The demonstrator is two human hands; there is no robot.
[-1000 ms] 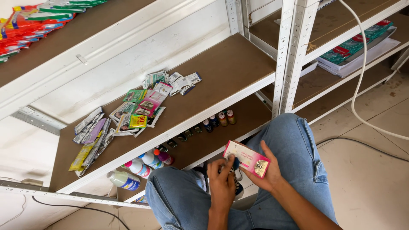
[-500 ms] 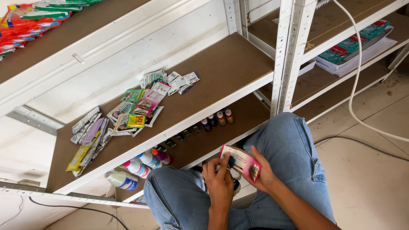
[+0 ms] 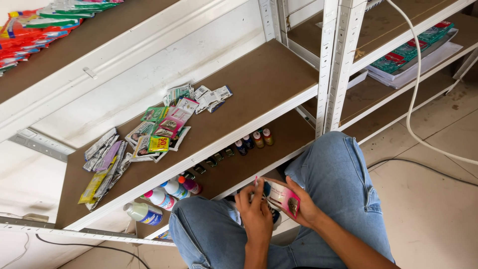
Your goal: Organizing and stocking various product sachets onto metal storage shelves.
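Low in the middle of the frame, both hands close on a small pink sachet held above the person's jeans-clad knees. The left hand grips its near-left edge with fingers curled over the top; the right hand pinches the right end from beneath. The sachet is tilted, so its face is foreshortened and its print too small to make out; the left fingers cover part of it, and something dark behind it is hidden.

Left of centre, a brown shelf board carries a loose heap of mixed sachets and, further left, a fan of silver and yellow strips. On the lower shelf a row of small dark bottles runs behind the shelf lip, partly concealed, with larger white bottles at lower left. Bright packets at upper left are cut by the frame edge. At upper right, green packets on a white stack lie behind a white cable.
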